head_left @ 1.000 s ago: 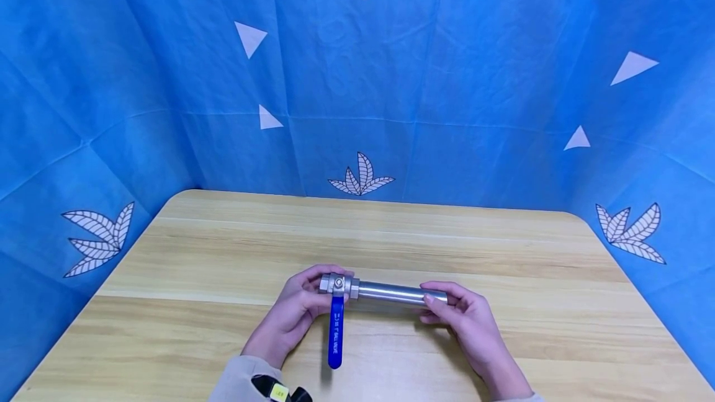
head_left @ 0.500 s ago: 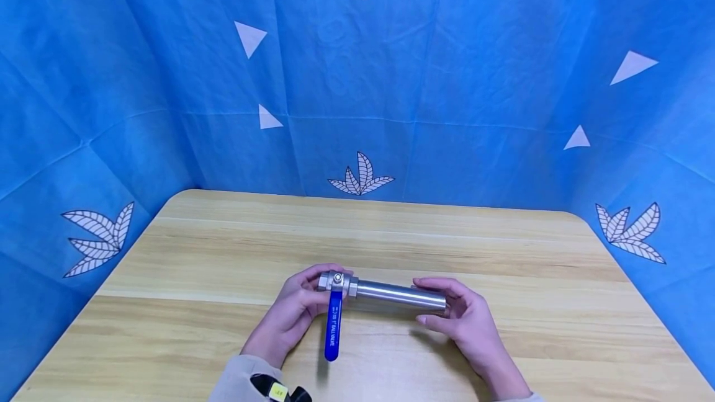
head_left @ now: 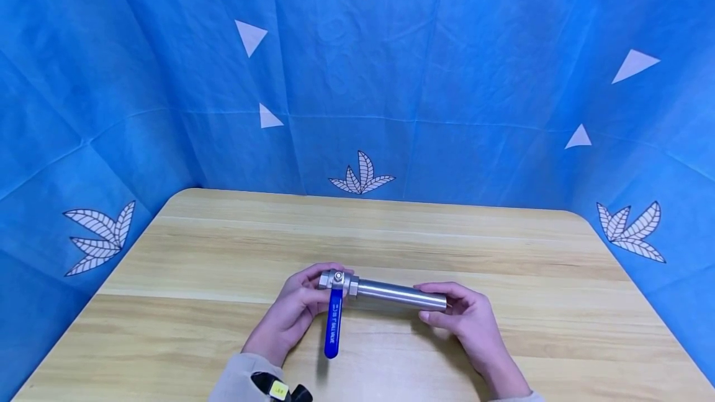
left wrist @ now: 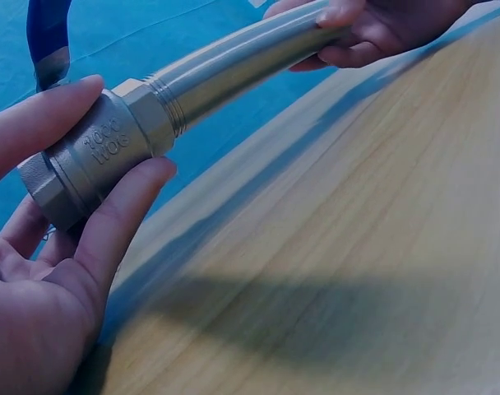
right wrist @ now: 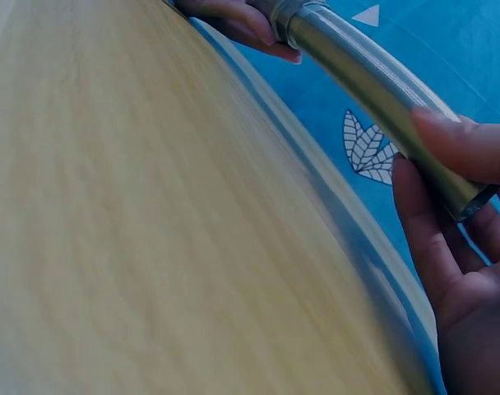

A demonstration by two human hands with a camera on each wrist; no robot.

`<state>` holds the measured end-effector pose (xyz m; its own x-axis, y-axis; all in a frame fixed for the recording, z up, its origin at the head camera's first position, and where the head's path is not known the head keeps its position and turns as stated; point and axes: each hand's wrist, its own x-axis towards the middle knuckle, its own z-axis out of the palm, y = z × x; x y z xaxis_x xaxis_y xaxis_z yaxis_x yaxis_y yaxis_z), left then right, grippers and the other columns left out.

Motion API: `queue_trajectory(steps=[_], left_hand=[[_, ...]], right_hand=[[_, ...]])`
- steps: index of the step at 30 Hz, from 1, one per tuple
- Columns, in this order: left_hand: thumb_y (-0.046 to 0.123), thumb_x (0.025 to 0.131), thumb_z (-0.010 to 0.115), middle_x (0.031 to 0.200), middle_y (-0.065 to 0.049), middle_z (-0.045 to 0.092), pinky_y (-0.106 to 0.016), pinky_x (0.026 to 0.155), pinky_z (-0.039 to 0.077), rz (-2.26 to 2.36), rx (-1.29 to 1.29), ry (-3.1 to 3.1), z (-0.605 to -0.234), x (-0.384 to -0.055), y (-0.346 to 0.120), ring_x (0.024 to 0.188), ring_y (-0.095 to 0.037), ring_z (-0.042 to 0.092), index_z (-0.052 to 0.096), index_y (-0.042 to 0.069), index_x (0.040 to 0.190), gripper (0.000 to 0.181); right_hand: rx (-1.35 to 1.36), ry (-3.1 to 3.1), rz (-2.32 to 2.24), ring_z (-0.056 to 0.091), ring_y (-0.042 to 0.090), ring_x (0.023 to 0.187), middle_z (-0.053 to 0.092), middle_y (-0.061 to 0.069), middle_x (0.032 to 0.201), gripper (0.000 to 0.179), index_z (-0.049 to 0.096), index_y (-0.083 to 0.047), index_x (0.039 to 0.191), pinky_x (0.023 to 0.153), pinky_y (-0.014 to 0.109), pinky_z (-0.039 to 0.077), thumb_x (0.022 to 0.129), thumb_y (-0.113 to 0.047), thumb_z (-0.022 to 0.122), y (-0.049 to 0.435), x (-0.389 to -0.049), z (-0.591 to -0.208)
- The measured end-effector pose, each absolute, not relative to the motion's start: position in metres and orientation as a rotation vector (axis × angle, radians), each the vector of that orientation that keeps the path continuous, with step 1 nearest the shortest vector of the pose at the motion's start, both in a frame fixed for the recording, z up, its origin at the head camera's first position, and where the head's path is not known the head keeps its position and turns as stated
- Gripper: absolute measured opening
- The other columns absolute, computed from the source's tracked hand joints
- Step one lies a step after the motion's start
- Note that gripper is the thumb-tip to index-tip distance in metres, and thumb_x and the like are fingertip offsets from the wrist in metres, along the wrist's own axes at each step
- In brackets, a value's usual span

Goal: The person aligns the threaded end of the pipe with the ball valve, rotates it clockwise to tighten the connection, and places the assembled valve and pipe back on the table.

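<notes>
Over a table (head_left: 357, 228), the left hand (head_left: 287, 315) grips a "1000 WOG" valve (left wrist: 106, 146) lettered "BALL VALVE", the right hand (head_left: 473, 322) a pipe (head_left: 393, 292).

Blue white-lettered handle (head_left: 333, 324), silvery pipe (head_left: 399, 294)

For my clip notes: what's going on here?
A person is handling a valve and pipe above a table. The left grip holds the valve, its blue handle pointing toward the person; the right grip holds the pipe's far end. The pipe's other end meets the valve, with some thread showing outside.
</notes>
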<state>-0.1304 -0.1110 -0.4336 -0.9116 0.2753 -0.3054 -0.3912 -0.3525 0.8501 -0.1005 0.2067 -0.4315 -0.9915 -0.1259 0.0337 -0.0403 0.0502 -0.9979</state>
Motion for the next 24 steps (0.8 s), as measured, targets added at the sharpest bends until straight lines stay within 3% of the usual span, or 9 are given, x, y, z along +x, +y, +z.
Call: queue_trajectory(steps=[9, 24], left_hand=[[-0.012, 0.083, 0.069, 0.140, -0.009, 0.073, -0.038, 0.101, 0.063, 2.296, -0.146, 1.491, -0.4347, -0.1310, -0.1100, 0.124, -0.023, 0.072, 0.059, -0.001, 0.147, 0.066], [-0.010, 0.082, 0.075, 0.136, -0.009, 0.076, -0.031, 0.096, 0.063, 2.256, -0.126, 1.565, -0.4351, -0.1312, -0.1071, 0.119, -0.023, 0.074, 0.068, 0.004, 0.138, 0.058]], right_hand=[[-0.061, 2.184, -2.108, 0.071, 0.010, 0.091, 0.080, -0.004, 0.105, 0.045, 0.072, 0.007, 0.128, 0.078, 0.023, 0.062, 0.085, 0.001, 0.084, 0.2062, -0.1015, -0.4311], [-0.016, 2.147, -2.134, 0.075, 0.018, 0.091, 0.077, 0.003, 0.109, 0.044, 0.065, 0.013, 0.133, 0.087, 0.031, 0.067, 0.093, -0.002, 0.077, 0.2044, -0.1015, -0.4300]])
